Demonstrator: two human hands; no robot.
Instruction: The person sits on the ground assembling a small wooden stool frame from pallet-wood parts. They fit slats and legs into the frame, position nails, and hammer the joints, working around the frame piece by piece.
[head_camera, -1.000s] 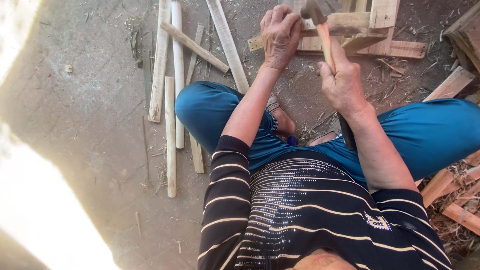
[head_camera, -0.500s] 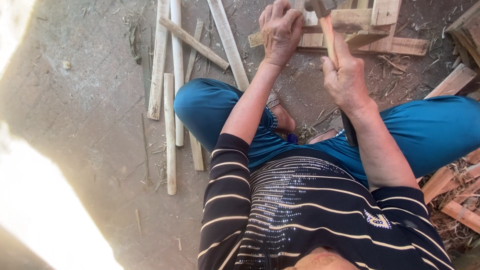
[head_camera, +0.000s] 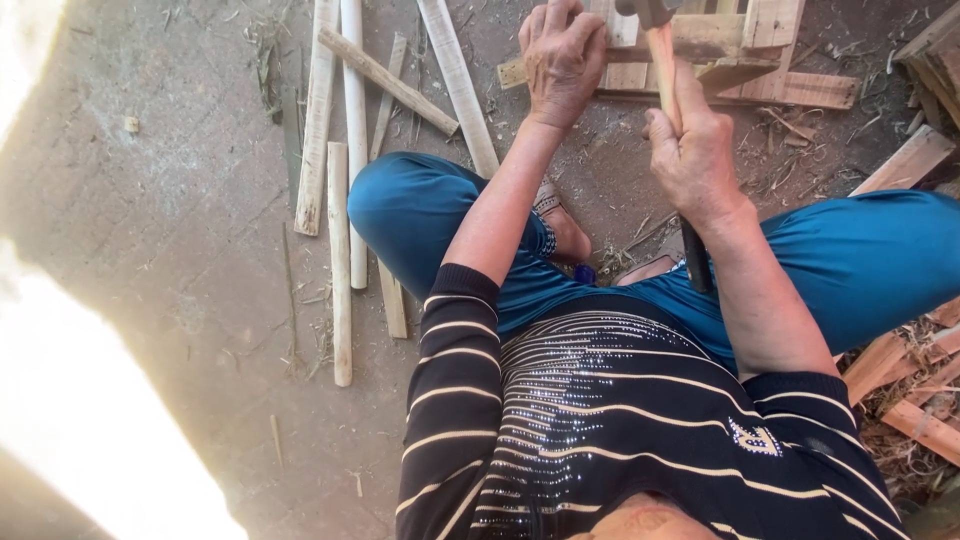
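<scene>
Nailing stage: right hand (head_camera: 695, 150) fingers wrapped tight round hammer (head_camera: 662, 55); left hand (head_camera: 563, 55) clamped on wooden frame (head_camera: 790, 88). Next blow needs square aim.

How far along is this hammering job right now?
Done: several boards of the wooden frame already sit joined. In hand: right hand grips the hammer; left hand steadies the frame. Left: loose slats lie unused on the ground.

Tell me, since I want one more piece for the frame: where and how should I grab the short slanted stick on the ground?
Probably at the middle of the stick, from above, with fingers across its width. It lies flat and slanted, its lower end resting over a slat, so the middle looks clear for fingers.
</scene>
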